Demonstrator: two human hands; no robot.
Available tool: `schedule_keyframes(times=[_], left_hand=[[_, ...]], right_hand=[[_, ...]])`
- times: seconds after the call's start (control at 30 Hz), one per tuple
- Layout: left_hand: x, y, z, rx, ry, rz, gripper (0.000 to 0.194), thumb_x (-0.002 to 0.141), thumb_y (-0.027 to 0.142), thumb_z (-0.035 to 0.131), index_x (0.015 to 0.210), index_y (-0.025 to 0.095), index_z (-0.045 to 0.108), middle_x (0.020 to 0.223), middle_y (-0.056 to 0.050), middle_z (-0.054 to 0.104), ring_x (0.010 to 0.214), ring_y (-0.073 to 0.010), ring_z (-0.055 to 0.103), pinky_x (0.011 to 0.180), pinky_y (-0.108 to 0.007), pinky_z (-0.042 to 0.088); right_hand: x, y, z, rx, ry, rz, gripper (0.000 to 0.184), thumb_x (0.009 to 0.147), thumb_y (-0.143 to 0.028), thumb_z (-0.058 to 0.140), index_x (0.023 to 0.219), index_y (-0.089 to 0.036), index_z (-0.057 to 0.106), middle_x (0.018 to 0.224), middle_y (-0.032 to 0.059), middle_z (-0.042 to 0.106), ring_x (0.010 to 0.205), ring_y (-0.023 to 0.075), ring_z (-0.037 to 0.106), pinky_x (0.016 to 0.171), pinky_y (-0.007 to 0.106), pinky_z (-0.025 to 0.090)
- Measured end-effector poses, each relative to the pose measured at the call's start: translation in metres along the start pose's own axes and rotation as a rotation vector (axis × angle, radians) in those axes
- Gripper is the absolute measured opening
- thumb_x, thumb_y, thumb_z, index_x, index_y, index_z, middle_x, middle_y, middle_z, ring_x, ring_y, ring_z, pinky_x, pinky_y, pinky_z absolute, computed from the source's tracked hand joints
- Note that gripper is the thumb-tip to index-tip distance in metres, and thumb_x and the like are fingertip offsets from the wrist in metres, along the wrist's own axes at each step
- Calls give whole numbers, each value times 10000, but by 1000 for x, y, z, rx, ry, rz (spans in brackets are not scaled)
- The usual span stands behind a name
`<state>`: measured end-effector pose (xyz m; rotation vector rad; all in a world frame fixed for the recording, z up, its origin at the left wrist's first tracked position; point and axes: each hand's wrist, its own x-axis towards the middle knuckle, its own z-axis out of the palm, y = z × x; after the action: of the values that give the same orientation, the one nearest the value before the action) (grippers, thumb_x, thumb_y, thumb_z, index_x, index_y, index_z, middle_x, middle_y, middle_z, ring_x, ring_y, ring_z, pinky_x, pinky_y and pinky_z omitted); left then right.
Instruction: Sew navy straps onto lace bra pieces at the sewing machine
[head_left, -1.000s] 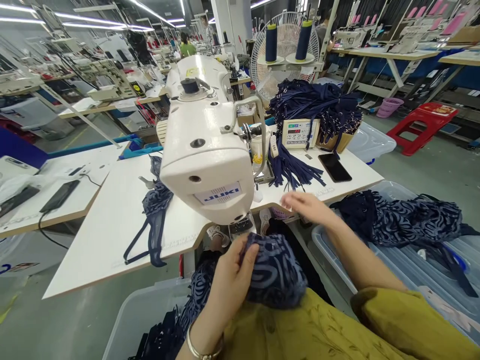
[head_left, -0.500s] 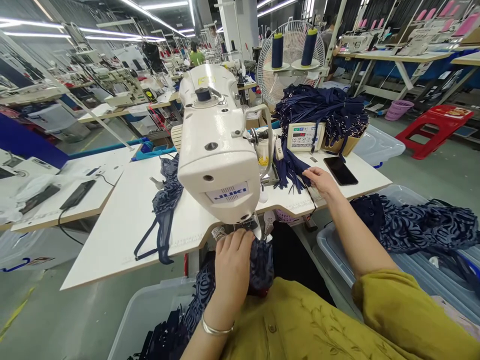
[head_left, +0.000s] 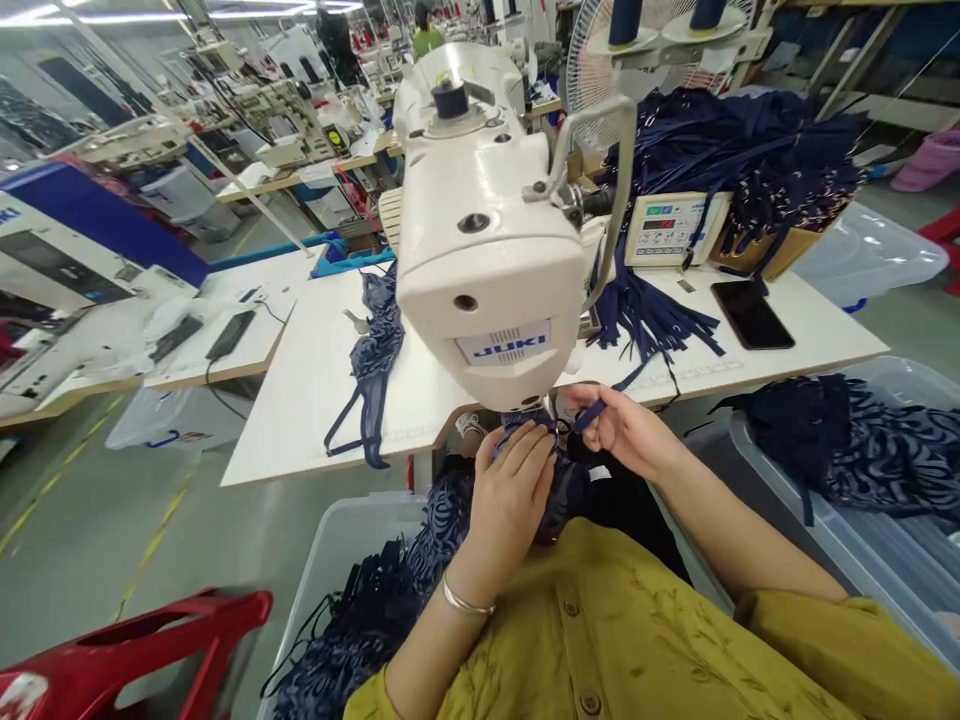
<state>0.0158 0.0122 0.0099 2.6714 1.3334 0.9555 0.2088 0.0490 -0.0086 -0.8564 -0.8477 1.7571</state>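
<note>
A white sewing machine (head_left: 487, 220) stands in front of me, its needle area low over the table edge. Just beneath its head, my left hand (head_left: 514, 485) grips a navy patterned bra (head_left: 566, 490), mostly covered by the fingers. Pinched in my right hand (head_left: 630, 432) is a narrow navy strap (head_left: 589, 416), close to the needle and to the left fingertips. Whether the strap touches the bra is hard to make out. Another navy bra (head_left: 377, 345) lies on the table left of the machine.
Bundled navy straps (head_left: 735, 140) hang over a cardboard box behind a control panel (head_left: 675, 230). A phone (head_left: 752, 314) lies on the right. Plastic bins with navy garments flank me, left (head_left: 319, 545) and right (head_left: 832, 530). A red stool (head_left: 150, 650) stands lower left.
My right hand reached to the strap bundle, took a strap and brought it left to the needle area. My left hand moved the bra under the machine head. The view tilted down.
</note>
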Motion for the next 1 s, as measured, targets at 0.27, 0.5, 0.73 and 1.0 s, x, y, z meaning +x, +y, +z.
schedule_keyframes(times=[0.27, 0.5, 0.73, 1.0], left_hand=[[-10, -27, -5, -358, 0, -57, 290, 944, 120, 486, 1185, 233, 602, 1191, -34, 682, 1182, -155, 594, 1077, -379, 432], [-6, -35, -10, -319, -73, -4, 276, 944, 147, 505, 1183, 244, 605, 1186, -40, 687, 1174, -170, 600, 1048, -406, 423], [-2, -34, -14, -186, -135, 81, 287, 934, 146, 531, 1201, 239, 588, 1202, -29, 679, 1198, -158, 573, 992, -364, 392], [-1, -34, -16, -95, -170, 152, 322, 935, 152, 528, 1245, 233, 565, 1241, -43, 658, 1226, -177, 553, 990, -382, 375]], right_hand=[[12, -17, 2, -639, -188, -132, 373, 944, -433, 486, 1239, -206, 517, 669, -48, 459, 544, 105, 404, 521, 245, 341], [29, -11, 3, -817, -203, -222, 313, 878, -356, 562, 1144, -192, 555, 1002, 33, 623, 864, 179, 585, 791, 309, 471], [32, -4, 5, -836, -179, -245, 325, 863, -332, 549, 1158, -194, 532, 1055, 51, 628, 877, 193, 599, 860, 356, 483], [28, -6, 10, -828, -146, -210, 251, 881, -327, 536, 1090, -189, 529, 1036, 49, 621, 915, 194, 600, 813, 326, 494]])
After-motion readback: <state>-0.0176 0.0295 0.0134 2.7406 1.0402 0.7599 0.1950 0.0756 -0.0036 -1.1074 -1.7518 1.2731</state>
